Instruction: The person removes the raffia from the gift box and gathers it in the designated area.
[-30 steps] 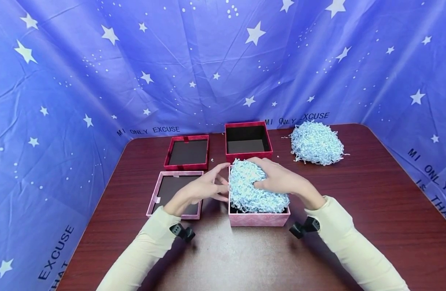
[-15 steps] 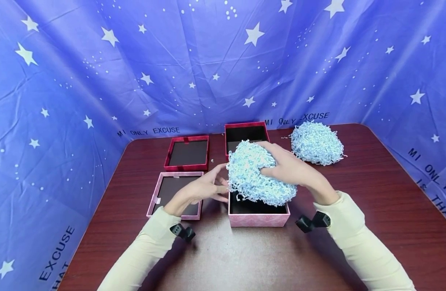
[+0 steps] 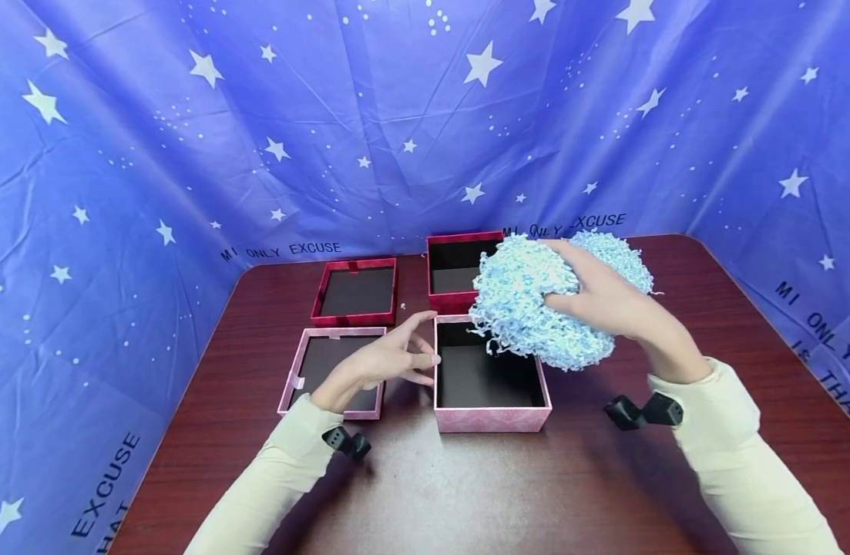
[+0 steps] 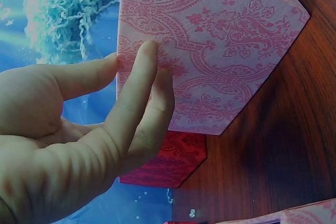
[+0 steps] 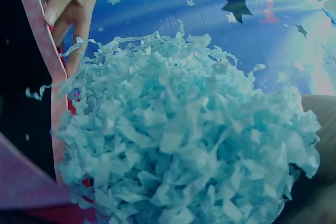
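In the head view my right hand (image 3: 601,297) grips a big clump of pale blue shredded paper (image 3: 522,289), held up over the right rear corner of the pink box (image 3: 492,420). That clump fills much of the right wrist view, with a few strands trailing at its edge. The pink box stands lidless, its dark inside bare. My left hand (image 3: 390,358) is at the box's left wall, its fairly straight fingers (image 4: 137,87) touching the pink paisley side in the left wrist view.
A pink lid (image 3: 283,397) lies inside up at left, with a red lid (image 3: 318,308) behind it. Behind the pink box stands a red box (image 3: 452,301). A second shredded paper heap (image 3: 622,258) sits at the back right, partly covered by my right hand. Starry blue cloth (image 3: 369,92) surrounds the table.
My right hand has lifted the shredded paper out of the pink box and carried it up and to the right. My left hand has stayed at the box's side.
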`<action>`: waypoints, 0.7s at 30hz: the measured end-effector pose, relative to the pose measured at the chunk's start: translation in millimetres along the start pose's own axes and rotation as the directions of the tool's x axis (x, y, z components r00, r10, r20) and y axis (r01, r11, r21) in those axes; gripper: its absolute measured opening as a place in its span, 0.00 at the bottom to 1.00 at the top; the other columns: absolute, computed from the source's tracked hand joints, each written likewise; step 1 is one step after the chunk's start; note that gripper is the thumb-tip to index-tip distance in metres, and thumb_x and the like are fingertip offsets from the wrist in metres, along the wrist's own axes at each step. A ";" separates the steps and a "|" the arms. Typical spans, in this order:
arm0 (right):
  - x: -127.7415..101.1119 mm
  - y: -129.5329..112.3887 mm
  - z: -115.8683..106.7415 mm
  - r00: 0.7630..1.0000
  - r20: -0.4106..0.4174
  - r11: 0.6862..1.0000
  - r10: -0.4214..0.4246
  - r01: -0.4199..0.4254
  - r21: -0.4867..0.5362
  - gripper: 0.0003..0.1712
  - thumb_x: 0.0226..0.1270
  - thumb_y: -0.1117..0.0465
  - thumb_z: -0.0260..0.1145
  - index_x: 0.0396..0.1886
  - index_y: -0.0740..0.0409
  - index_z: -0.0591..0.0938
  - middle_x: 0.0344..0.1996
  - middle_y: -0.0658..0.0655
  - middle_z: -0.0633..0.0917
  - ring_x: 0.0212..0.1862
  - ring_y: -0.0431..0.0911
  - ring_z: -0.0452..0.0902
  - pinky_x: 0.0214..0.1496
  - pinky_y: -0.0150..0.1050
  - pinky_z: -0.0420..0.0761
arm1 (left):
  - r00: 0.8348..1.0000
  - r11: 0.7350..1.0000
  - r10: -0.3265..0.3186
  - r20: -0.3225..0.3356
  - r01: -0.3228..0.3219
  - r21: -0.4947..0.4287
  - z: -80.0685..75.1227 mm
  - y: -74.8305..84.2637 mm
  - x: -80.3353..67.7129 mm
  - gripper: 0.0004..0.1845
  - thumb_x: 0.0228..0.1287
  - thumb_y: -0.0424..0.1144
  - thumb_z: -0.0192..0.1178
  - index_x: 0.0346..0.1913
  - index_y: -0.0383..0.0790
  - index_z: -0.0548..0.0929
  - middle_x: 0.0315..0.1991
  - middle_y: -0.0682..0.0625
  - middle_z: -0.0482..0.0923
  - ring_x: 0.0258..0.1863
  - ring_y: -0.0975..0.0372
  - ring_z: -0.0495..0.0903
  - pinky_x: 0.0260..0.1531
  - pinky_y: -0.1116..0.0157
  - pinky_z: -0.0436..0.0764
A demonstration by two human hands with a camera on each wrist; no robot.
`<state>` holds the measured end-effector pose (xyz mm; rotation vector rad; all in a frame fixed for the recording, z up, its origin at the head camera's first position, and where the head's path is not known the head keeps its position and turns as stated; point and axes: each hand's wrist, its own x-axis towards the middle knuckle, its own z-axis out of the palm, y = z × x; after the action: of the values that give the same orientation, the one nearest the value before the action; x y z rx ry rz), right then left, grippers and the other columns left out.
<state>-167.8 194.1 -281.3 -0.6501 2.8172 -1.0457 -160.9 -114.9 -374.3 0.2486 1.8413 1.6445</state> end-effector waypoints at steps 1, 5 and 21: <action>-2.1 2.0 -3.3 1.000 -0.009 1.000 0.002 -0.002 -0.003 0.44 0.59 0.66 0.65 0.73 0.57 0.56 0.72 0.62 0.61 0.73 0.59 0.52 0.71 0.63 0.55 | 1.000 1.000 0.000 0.000 0.000 0.000 -0.1 -0.2 0.0 0.43 0.64 0.22 0.55 0.75 0.49 0.46 0.46 0.37 0.64 0.44 0.50 0.77 0.46 0.46 0.82; -13.1 11.4 -16.5 0.999 -0.028 0.999 0.035 -0.035 -0.019 0.44 0.60 0.65 0.64 0.74 0.59 0.55 0.72 0.64 0.59 0.73 0.61 0.51 0.70 0.65 0.55 | 1.000 1.000 -0.001 0.000 0.001 -0.006 -0.6 -0.8 -0.1 0.43 0.64 0.22 0.55 0.75 0.49 0.46 0.46 0.37 0.64 0.46 0.46 0.77 0.47 0.45 0.81; -45.1 61.3 -39.4 0.983 -0.085 0.987 0.162 -0.163 -0.012 0.47 0.64 0.62 0.64 0.75 0.60 0.49 0.71 0.70 0.56 0.71 0.67 0.48 0.64 0.71 0.56 | 1.000 1.000 -0.003 0.001 0.003 -0.012 -0.4 0.3 -1.0 0.44 0.64 0.23 0.56 0.75 0.49 0.45 0.47 0.37 0.64 0.51 0.40 0.74 0.47 0.46 0.81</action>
<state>-157.2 278.2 -293.8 -0.3778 2.8952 -1.0419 -160.3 -115.7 -373.7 0.2415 1.8301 1.6527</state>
